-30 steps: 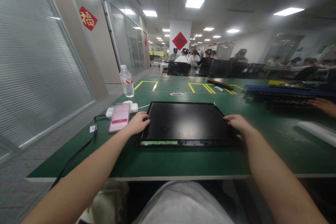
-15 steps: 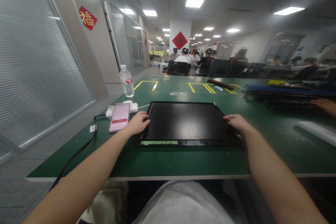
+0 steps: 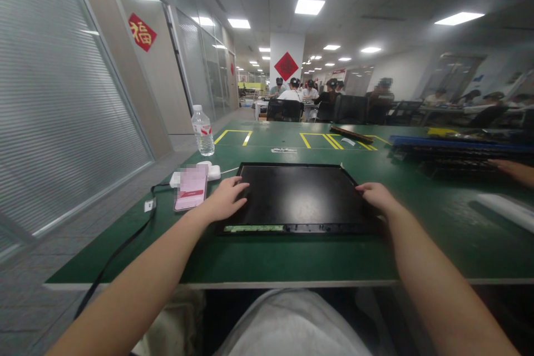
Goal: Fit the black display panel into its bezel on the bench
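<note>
**Black panel steadied at both side edges**

A flat black panel (image 3: 297,196) is laid face-up at the centre of the frame, on the green bench (image 3: 292,258), with its near edge turned toward the viewer; along that edge a thin greenish strip (image 3: 252,228) is exposed. The panel is lying flat, not lifted at any corner that can be seen.

The left hand (image 3: 226,200) is placed on the panel's left edge, its fingers (image 3: 241,184) spread apart and laid flat over the rim onto the dark surface, pressing rather than clamping. The right hand (image 3: 377,196) is set at the right edge, its fingers curled loosely against the rim; whether anything is pinched beneath them cannot be told. With a hand at each side, the panel appears to be held square and kept from sliding on the smooth mat.

Just left of the left hand, a pink phone (image 3: 191,194) is lying flat, apart from the panel, beside a white charger (image 3: 208,171) from which a black cable (image 3: 125,242) is led off the bench edge. A water bottle (image 3: 203,130) is stood upright further back, toward the upper left. At the right edge of the frame another person's hand (image 3: 515,169) is seen near a stack of dark trays (image 3: 454,156).
</note>
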Demonstrator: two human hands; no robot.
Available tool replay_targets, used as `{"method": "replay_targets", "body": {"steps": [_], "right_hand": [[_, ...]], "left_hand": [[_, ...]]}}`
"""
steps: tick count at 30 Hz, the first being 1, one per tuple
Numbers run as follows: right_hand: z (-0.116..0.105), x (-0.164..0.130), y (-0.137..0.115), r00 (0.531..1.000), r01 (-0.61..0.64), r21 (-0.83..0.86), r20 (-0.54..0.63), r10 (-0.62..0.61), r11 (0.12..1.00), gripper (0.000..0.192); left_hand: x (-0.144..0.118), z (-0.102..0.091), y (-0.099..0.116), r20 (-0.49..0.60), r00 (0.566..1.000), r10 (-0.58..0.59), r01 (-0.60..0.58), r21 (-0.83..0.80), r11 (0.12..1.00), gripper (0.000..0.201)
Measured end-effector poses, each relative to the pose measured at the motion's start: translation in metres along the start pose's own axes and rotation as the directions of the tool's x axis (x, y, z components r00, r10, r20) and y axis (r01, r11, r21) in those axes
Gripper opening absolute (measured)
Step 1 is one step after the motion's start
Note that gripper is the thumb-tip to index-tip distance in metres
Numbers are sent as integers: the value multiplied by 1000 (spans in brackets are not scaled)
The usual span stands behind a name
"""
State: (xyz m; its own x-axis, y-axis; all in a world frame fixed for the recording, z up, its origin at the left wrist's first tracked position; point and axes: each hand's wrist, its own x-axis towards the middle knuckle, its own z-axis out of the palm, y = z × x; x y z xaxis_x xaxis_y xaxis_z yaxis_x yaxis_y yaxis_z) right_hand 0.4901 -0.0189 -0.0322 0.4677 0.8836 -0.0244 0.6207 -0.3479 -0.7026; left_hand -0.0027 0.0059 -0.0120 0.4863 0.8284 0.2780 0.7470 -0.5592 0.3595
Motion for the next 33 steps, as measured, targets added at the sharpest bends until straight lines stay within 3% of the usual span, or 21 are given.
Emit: {"method": "replay_targets", "body": {"steps": [4, 14, 20, 26, 33], "right_hand": [[0, -1, -1, 1000, 2, -29, -10, -2, 1000, 42], [4, 7, 5, 1000, 9, -12, -17, -9, 1000, 38], [2, 4, 3, 1000, 0, -8, -29, 0, 1000, 39], [1, -3, -3, 999, -16, -27, -36, 15, 1000, 43], [1, -3, -1, 999, -7, -14, -48, 7, 1000, 41]], "left_hand": [[-5, -11, 7, 160, 981, 106, -95, -72, 993, 59], [-13, -36, 10, 300, 939, 169, -101, -231, 968, 70], [-12, -43, 13, 262, 947, 187, -132, -213, 968, 72], [-11, -40, 17, 255, 925, 280, -225, -224, 948, 64], [-10, -39, 14, 268, 918, 292, -236, -222, 946, 65]]}}
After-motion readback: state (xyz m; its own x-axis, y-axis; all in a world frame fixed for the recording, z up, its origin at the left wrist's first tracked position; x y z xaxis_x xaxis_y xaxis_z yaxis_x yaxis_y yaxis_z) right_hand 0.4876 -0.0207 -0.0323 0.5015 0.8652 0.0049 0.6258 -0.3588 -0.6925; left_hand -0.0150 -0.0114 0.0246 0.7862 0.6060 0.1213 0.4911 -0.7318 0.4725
